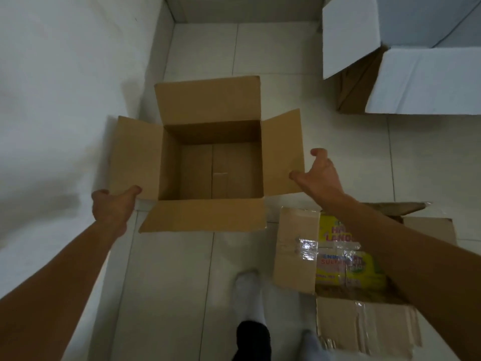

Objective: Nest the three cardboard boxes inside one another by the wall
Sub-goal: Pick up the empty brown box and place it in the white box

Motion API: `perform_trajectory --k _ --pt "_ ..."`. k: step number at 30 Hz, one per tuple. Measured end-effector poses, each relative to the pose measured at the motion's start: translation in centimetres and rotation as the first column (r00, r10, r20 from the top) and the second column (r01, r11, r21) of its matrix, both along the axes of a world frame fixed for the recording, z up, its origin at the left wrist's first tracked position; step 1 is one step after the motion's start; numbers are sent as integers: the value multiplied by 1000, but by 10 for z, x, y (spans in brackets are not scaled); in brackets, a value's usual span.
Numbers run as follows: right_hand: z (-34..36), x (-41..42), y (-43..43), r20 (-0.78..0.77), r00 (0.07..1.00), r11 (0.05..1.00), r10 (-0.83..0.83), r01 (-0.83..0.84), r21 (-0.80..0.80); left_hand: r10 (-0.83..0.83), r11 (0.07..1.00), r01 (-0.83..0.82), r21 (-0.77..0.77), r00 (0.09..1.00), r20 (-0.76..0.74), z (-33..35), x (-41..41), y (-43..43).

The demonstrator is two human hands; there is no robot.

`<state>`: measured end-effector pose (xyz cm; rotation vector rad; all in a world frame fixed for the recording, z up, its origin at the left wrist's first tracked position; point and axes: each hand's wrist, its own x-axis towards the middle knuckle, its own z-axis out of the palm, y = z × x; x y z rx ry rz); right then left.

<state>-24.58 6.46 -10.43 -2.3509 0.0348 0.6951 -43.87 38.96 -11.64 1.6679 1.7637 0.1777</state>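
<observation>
Two hands frame the plain brown box (210,162) by the wall (65,87): my left hand (112,207) pinches its left flap, my right hand (321,173) hovers spread, steadying it open.

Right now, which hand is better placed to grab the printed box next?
Right. The right hand hangs open, just off the plain brown open box's side flap, with the yellow-printed cardboard box under its forearm. The left hand holds the opposite flap, by the wall.

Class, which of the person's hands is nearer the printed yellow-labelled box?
Right. The right hand is just above the printed box, by the plain box's right flap; the left hand is across, at its left flap.
</observation>
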Motion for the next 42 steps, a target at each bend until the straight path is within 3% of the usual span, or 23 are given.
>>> perform_trajectory --k 8,11,15,20,24,29,36,42 --pt "-39 24 32 -85 982 986 -167 164 -40 49 994 -55 -98 997 -63 -45 27 59" --pt "-46 31 36 -66 970 970 -233 228 -83 80 996 -87 -25 976 -201 -47 33 72" --pt "-48 32 40 -101 975 978 -198 190 -85 -51 998 58 8 932 -359 -48 41 84" --pt "-47 25 50 -213 946 968 -242 250 8 -101 994 95 -45 982 -159 -56 46 86" --pt "-44 20 59 -218 956 977 -195 208 37 -235 967 248 62 958 -164 -52 44 81" --pt "-32 14 62 -158 972 980 -176 188 66 -402 866 446 224 890 -216 -32 50 64" --pt "11 28 30 -61 985 983 -164 168 79 -405 843 429 323 903 -141 27 73 22" --pt "53 49 -52 22 987 981 -159 155 118 -425 820 410 399 904 -56 82 96 -50"
